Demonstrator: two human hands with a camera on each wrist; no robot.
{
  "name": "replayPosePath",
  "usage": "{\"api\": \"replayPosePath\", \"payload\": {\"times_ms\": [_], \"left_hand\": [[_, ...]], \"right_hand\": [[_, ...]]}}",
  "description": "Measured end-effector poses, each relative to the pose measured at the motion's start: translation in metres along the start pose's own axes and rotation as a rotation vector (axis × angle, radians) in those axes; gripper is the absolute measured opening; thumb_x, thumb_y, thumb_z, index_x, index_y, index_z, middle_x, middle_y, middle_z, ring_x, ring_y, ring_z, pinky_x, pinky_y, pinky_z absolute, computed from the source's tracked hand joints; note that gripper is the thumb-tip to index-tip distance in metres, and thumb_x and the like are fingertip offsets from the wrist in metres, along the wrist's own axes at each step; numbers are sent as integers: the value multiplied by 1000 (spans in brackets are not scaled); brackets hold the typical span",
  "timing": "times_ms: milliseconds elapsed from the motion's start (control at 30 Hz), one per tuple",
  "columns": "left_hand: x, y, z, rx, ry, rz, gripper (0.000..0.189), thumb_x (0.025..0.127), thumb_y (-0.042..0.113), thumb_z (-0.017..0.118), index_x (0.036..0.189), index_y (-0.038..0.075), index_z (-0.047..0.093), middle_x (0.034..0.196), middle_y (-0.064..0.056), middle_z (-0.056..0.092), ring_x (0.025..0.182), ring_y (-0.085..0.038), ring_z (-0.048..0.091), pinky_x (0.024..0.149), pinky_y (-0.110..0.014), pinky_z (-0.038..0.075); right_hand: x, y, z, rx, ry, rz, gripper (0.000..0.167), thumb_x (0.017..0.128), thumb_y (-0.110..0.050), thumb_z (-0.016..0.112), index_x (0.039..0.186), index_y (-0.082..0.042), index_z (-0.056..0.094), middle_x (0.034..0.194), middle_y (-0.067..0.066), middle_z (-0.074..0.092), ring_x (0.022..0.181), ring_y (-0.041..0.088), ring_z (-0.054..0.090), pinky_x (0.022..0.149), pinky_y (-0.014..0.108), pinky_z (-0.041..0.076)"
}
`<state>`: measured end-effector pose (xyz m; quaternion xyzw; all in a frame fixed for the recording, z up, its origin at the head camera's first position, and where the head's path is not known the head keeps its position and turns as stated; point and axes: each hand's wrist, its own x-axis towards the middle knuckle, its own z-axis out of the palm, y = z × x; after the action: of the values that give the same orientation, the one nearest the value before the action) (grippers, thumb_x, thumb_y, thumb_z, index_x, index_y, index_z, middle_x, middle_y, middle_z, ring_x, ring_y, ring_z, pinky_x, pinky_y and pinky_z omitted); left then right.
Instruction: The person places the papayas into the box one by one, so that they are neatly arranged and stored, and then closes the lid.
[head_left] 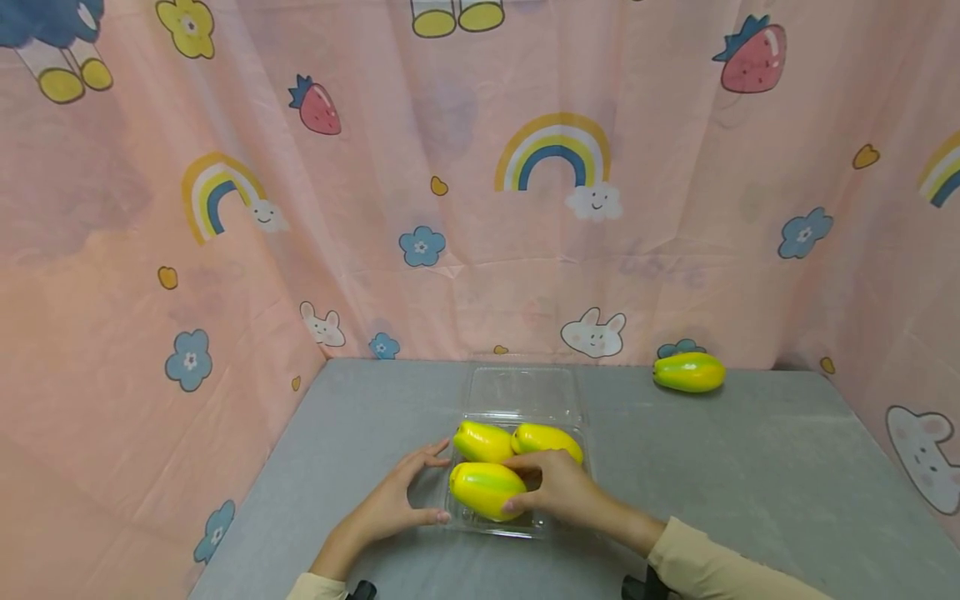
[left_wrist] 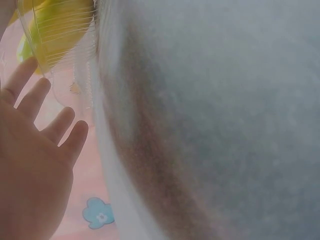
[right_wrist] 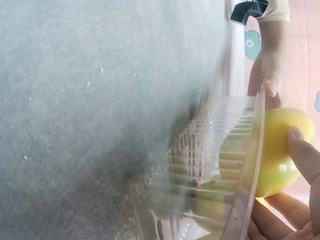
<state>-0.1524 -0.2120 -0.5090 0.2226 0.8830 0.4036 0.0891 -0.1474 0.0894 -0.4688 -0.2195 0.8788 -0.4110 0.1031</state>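
A clear plastic clamshell container (head_left: pixel 510 529) stands on the table with its lid tipped back. Two yellow-green papayas, one at the back left (head_left: pixel 483 442) and one at the back right (head_left: pixel 551 440), lie in it. My right hand (head_left: pixel 562 492) grips a third papaya (head_left: pixel 487 490) at the front of the container, thumb on the near side and fingers on the far side. In the right wrist view this papaya (right_wrist: pixel 280 150) sits partly above the rim. My left hand (head_left: pixel 405 492), fingers spread, is at the container's left edge; whether it touches is unclear.
Another papaya (head_left: pixel 688 372) lies at the back right of the grey table (head_left: pixel 712 475). The raised lid (head_left: pixel 523 392) reaches back toward the pink patterned curtain (head_left: pixel 480 283), which hangs behind and at the sides.
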Motion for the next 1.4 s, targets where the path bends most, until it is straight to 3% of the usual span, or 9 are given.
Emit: {"api": "replayPosePath", "payload": {"times_ms": [300, 867, 1400], "left_hand": [[-1, 1, 0, 11, -12, -5, 75, 73, 52, 83, 136, 28, 52, 165, 6, 28, 153, -32, 25, 116, -70, 26], [-2, 0, 1, -1, -13, -15, 73, 72, 52, 83, 135, 33, 51, 165, 8, 28, 153, -31, 24, 116, -71, 25], [-1, 0, 0, -26, -23, -2, 75, 73, 51, 83, 137, 28, 51, 165, 7, 27, 154, -30, 23, 118, -69, 23]], "right_hand": [[2, 3, 9, 4, -2, -17, 65, 72, -51, 82, 124, -13, 69, 117, -3, 74, 101, 8, 68, 92, 37, 57], [3, 5, 18, 94, -24, -50, 64, 75, -38, 84, 127, -5, 66, 120, 7, 73, 102, 17, 69, 87, 40, 59], [4, 7, 24, 140, 1, -35, 63, 73, -32, 86, 124, -4, 63, 118, 10, 72, 103, 23, 70, 86, 36, 60]]}}
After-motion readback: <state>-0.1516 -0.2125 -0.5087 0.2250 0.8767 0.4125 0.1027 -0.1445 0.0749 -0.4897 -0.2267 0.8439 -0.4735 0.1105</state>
